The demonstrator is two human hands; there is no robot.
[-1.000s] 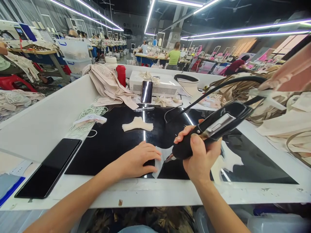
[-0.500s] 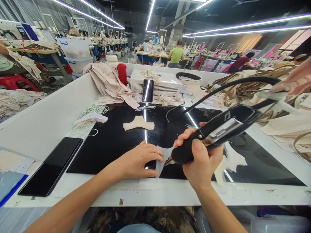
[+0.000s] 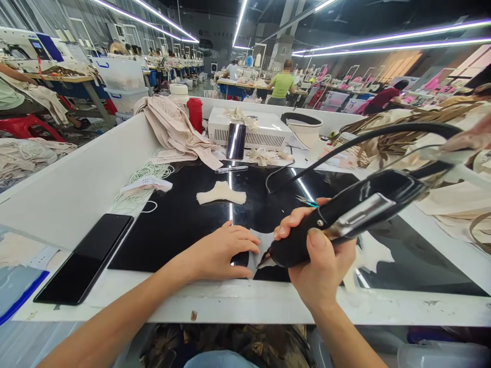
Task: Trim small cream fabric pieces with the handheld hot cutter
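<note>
My right hand (image 3: 320, 250) is wrapped round a black handheld tool (image 3: 368, 204) with a metal lever along its side and a thick cord at its rear. The tool's pointed metal tip touches a small whitish fabric piece (image 3: 262, 243) on the glossy black mat (image 3: 180, 225). My left hand (image 3: 224, 253) lies flat with fingers apart, its fingertips on the left edge of that piece. Part of the piece is hidden by my hands and the tool. A cream fabric piece (image 3: 221, 193) lies farther up the mat. Another pale cut piece (image 3: 372, 253) lies right of my right hand.
A large black phone (image 3: 84, 258) lies at left, beside pale green cord (image 3: 143, 179). Behind the mat stand a white vented box (image 3: 249, 130), a smaller phone (image 3: 236, 141) and a red cup (image 3: 195, 115). Small snips (image 3: 307, 201) lie on the mat. Another person's blurred hand (image 3: 470, 139) reaches in at right.
The tool's tip has shifted slightly down and left along the fabric piece. My left hand keeps its place on the fabric. The whole view has shifted a little.
</note>
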